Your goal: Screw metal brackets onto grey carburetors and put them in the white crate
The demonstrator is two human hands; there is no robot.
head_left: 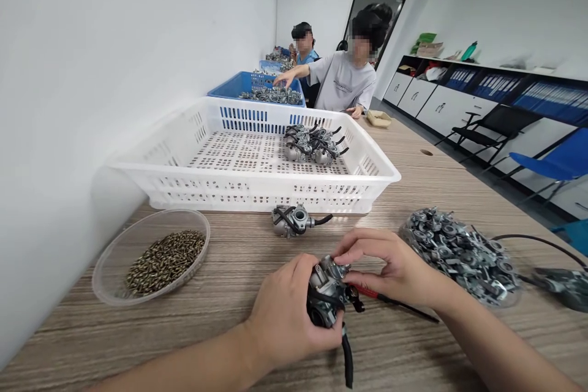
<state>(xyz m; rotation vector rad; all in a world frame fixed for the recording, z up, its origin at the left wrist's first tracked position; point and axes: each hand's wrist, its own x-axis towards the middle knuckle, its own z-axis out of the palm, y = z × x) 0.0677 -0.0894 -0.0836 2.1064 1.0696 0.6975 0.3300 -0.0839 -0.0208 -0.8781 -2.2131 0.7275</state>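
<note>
Carburetor (327, 294) sits gripped in my left hand (287, 318) just above the desk (239, 269), fingers clamped around its body. My right hand (390, 266) pinches a small part on its top, fingers together, with a red-handled screwdriver (390, 300) tucked under the palm. Another carburetor (294, 220) lies near the white crate (174, 184).

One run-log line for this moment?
left hand: grips carburetor | right hand: fingertips on carburetor top | second carburetor: on table
</note>
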